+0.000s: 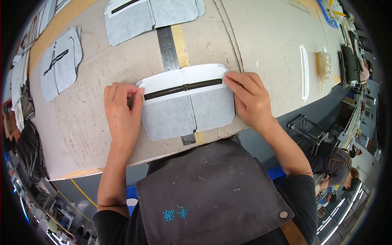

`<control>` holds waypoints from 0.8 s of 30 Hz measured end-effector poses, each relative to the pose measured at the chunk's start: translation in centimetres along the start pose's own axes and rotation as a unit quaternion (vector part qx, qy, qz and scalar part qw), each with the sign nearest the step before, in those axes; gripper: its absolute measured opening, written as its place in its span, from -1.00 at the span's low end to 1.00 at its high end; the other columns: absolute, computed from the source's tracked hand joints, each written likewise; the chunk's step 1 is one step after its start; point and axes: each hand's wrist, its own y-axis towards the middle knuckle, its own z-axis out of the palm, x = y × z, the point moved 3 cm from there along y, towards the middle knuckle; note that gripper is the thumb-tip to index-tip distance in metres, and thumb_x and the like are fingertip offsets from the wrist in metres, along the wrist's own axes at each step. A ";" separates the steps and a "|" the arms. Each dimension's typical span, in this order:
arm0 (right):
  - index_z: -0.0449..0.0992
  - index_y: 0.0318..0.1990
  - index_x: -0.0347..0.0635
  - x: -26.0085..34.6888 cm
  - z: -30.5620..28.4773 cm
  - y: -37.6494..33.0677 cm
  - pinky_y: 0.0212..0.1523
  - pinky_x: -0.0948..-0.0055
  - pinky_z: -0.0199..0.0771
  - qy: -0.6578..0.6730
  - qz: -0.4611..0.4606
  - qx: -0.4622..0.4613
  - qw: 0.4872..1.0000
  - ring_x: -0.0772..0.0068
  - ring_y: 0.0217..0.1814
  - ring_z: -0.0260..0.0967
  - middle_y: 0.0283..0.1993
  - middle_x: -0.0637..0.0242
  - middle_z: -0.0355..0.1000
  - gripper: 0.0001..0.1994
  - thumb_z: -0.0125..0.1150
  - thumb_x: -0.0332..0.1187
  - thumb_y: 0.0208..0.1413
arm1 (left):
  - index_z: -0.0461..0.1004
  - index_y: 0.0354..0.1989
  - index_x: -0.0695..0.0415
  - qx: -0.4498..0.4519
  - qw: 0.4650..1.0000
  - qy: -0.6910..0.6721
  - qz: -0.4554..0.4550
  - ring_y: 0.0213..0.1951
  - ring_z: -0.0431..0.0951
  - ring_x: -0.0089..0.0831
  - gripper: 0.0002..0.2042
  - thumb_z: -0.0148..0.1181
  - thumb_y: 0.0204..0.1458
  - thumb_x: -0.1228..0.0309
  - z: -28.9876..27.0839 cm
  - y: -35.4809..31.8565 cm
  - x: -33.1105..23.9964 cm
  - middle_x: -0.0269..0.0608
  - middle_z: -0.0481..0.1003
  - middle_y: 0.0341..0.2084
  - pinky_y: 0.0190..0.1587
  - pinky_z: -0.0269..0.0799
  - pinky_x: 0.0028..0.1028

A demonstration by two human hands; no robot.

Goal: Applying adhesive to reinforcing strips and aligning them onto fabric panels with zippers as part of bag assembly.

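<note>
Hands on either end of a grey and white fabric panel with a black zipper across it, flat on the worktable.

I see my left hand at the panel's left edge, fingers curled and pinching the corner where the zipper ends; my right hand presses flat on the right edge, fingertips on the zipper's other end. The panel lies between both hands, near the table's front edge, over a steel ruler running away from me. Two similar panels lie farther off: one to the left, another at the top. My dark apron hangs below.
</note>
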 end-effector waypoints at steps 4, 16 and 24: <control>0.59 -0.16 -0.35 0.3 0.5 -0.6 -0.21 0.38 0.45 -0.080 -0.037 0.017 0.996 0.27 -0.10 0.39 0.01 0.30 0.48 -0.63 0.20 -0.63 -0.25 | 0.41 -0.45 0.24 0.005 1.000 -0.001 -0.008 -0.37 0.32 -0.31 -0.87 0.29 -0.01 0.60 -0.1 0.0 0.0 -0.20 0.38 -0.48 -0.34 0.29 -0.37; 0.53 -0.08 -0.43 1.0 0.2 -0.6 -0.05 0.36 0.33 -0.159 -0.093 0.085 0.979 0.34 0.02 0.35 0.14 0.24 0.39 -0.61 0.15 -0.51 -0.16 | 0.52 -0.34 0.23 -0.066 0.997 0.002 0.047 -0.26 0.40 -0.25 -0.84 0.32 -0.12 0.64 -1.3 -0.6 0.4 -0.20 0.49 -0.34 -0.25 0.36 -0.36; 0.52 -0.05 -0.45 0.8 0.1 -0.6 -0.04 0.34 0.33 -0.177 -0.102 0.082 0.976 0.33 0.02 0.36 0.14 0.24 0.39 -0.60 0.15 -0.55 -0.15 | 0.61 -0.19 0.15 0.042 0.968 0.110 0.222 -0.22 0.41 -0.30 -0.66 0.33 -0.25 0.61 -1.8 -3.0 0.7 -0.41 0.56 -0.03 -0.26 0.36 -0.42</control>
